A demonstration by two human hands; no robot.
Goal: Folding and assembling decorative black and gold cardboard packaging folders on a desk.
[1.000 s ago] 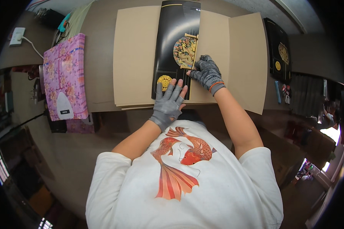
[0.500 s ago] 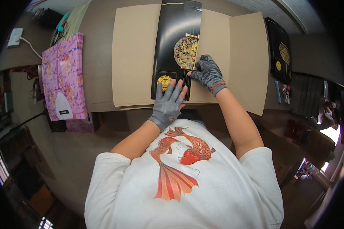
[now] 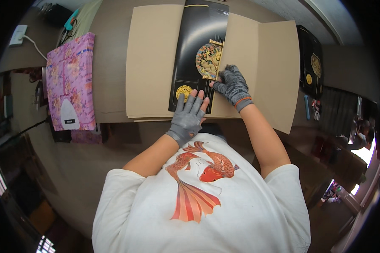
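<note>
A glossy black printed sheet [image 3: 198, 38], with a colourful round dragon design and a gold medallion, lies lengthwise on brown cardboard [image 3: 152, 63]. My left hand [image 3: 185, 122], in a grey fingerless glove, rests flat on its near end beside the medallion, fingers spread. At the sheet's right edge, next to the dragon design, is my right hand [image 3: 233, 87] in a dark knitted fingerless glove with an orange band. Its fingers are curled together, with thumb and fingertips closed at that edge. Part of the grip is hidden beneath the glove.
A folded pink floral cloth-like bundle [image 3: 71, 80] stands at the left of the table, near a white socket [image 3: 18, 35] with a cord. Another black printed piece [image 3: 310, 61] lies at the far right. A cardboard flap [image 3: 278, 71] overhangs the table's front edge.
The whole view has shifted slightly, so the table and sheet appear a little farther right. Both hands keep nearly the same places on the sheet.
</note>
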